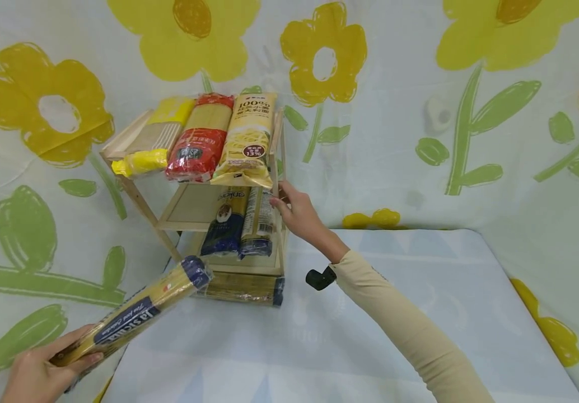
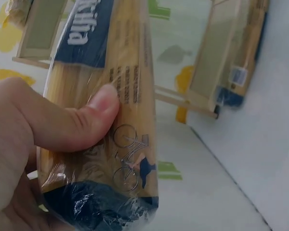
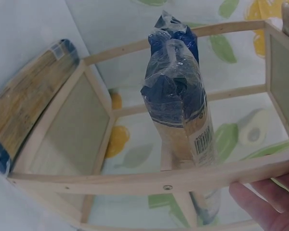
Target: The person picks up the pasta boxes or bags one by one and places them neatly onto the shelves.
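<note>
My left hand [image 1: 42, 364] grips one end of a long spaghetti pack [image 1: 135, 316] with a dark blue label, its thumb pressed across the clear wrapper in the left wrist view. The pack points up toward a small wooden shelf rack [image 1: 188, 210], its far end in front of the lower tier. At the rack's right side, my right hand [image 1: 299, 212] holds the wooden frame, thumb and fingers on either side of it. Close to these fingers, two blue-ended pasta packs stand on the rack, one a blue pasta pack [image 1: 224, 224], the other a barcoded pack [image 3: 183, 110].
Across the top tier lie a yellow noodle pack [image 1: 160, 129], a red noodle pack [image 1: 201, 140] and a cream pasta pack [image 1: 246, 140]. Another spaghetti pack [image 1: 241, 288] lies at the rack's foot on the pale tablecloth [image 1: 360, 341]. A flowered backdrop [image 1: 385, 140] stands behind.
</note>
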The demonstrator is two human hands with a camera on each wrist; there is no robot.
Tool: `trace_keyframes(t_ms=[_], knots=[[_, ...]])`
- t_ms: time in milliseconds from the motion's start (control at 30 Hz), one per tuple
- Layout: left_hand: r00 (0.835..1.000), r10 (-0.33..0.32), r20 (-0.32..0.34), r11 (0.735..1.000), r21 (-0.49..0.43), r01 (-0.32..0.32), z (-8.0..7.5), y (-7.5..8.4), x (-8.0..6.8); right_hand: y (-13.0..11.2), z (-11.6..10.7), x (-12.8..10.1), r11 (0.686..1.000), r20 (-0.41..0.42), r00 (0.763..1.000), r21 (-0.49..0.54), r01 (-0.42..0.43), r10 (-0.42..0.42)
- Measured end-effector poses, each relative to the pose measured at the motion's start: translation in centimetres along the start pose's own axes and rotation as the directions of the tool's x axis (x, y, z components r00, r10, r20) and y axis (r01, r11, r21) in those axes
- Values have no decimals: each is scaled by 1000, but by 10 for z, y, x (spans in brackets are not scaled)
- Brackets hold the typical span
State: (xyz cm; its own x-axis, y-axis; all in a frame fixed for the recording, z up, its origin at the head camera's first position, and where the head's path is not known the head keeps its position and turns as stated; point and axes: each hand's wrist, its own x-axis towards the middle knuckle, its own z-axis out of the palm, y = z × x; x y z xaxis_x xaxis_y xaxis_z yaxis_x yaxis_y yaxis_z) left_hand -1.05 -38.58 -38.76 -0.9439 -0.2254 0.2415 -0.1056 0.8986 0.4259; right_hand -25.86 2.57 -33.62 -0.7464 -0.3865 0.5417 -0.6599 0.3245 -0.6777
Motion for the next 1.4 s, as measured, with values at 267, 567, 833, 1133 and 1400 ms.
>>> trace_keyframes(t_ms=[267,567,833,1133,1400], knots=[[991,-24,-130,999,45,30,-5,19,21,1,0,0,1000,-8,1000,8,3,-3],[989,27,-148,1000,-3,-28,-8,48,52,1,-1,-1,1000,-15,1000,10,13,-13],[969,73,-236,995,-54,-88,7,69,86,2,0,-1,1000,-3,1000,18,9,-9],[977,-61,-204,987,-159,28,22,95,125,2,0,0,1000,-8,1000,11,4,-4],[973,-88,-213,979,-199,45,34,116,157,1,1,-1,1000,-13,1000,7,-5,5]])
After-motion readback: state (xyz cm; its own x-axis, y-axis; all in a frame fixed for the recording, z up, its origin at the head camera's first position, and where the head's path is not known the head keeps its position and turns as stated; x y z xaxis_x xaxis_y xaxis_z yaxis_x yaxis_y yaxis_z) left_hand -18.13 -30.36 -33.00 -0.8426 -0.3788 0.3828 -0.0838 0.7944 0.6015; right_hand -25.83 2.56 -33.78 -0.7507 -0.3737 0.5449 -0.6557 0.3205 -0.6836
